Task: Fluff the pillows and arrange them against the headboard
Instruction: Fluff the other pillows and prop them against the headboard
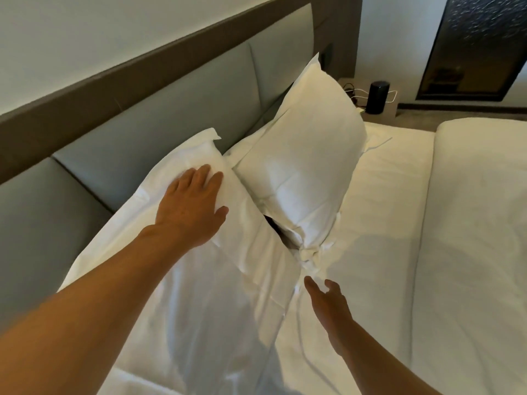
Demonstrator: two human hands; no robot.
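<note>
Two white pillows lean against the grey padded headboard [159, 109]. The near pillow [199, 295] is long and lies slanted. My left hand [191, 206] rests flat on its upper part, fingers spread, holding nothing. The far pillow [308, 155] stands more upright, one corner pointing up, its lower corner crumpled where it meets the near pillow. My right hand [328, 303] hovers open, palm turned left, just below that crumpled corner and beside the near pillow's right edge. A dark gap shows between the two pillows.
A white sheet [385, 223] covers the mattress, with a folded white duvet [479, 223] at the right. Beyond the bed a nightstand [385, 114] carries a black cylinder [377, 96] and cables. A dark framed panel [473, 47] stands at the far right.
</note>
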